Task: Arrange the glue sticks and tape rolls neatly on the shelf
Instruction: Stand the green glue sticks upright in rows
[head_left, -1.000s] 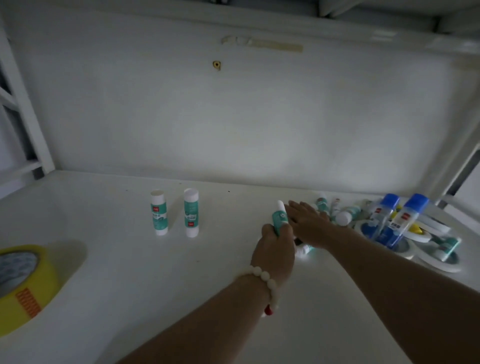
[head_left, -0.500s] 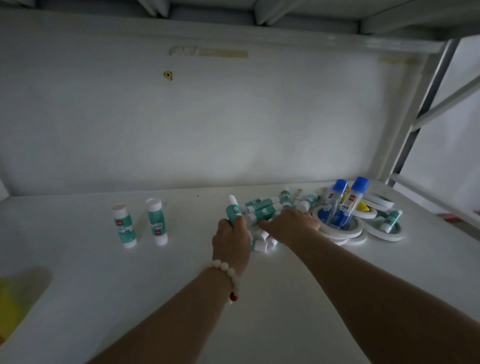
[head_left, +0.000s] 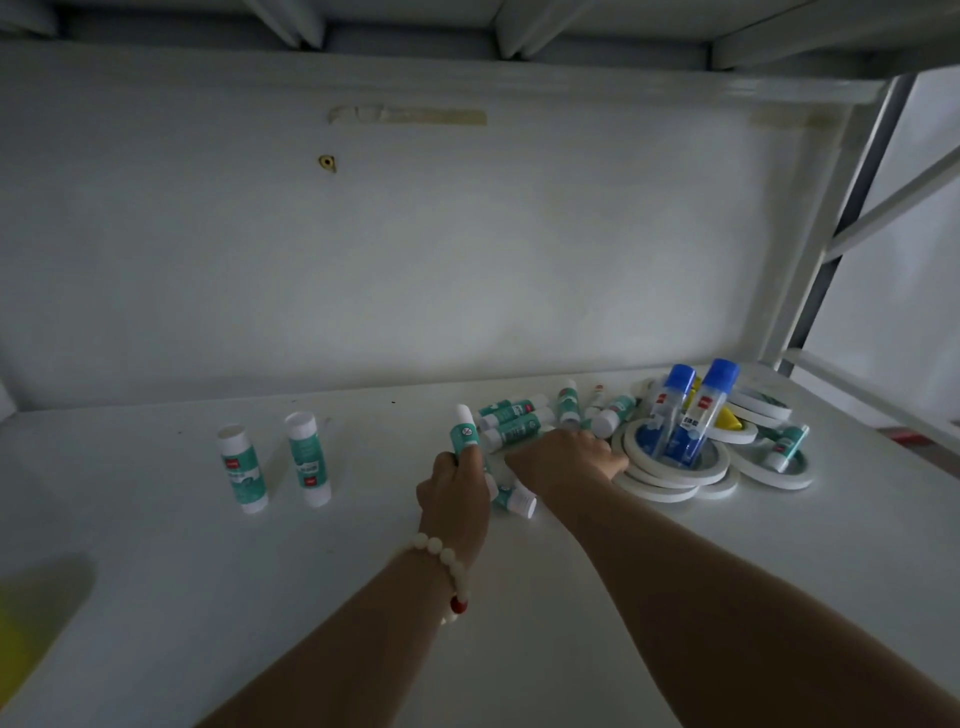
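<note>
Glue sticks (head_left: 511, 422) lie jumbled toward the right rear of the shelf (head_left: 260, 597), touching a heap of tape rolls (head_left: 675, 475). A pair (head_left: 308, 460) stands upright side by side, well to the left. The left hand (head_left: 457, 491) grips one stick (head_left: 464, 431) upright, cap up, fingers wrapped round its lower half, just left of the jumble. The right hand (head_left: 563, 457) reaches down into the jumble, knuckles up. Its fingertips are hidden, so I cannot tell whether it holds anything.

The step in hand looks to be adding the gripped stick to the standing pair. It should go flat on its base just right of the second one, in line with both and with the same gap. The narrow base will likely tip, so the fingers should let go only once it stands steady. The right hand would do best lifting a stick off the top, not dragging. A drag could roll the others or knock the two bottles (head_left: 704, 410) standing inside the rolls.
</note>
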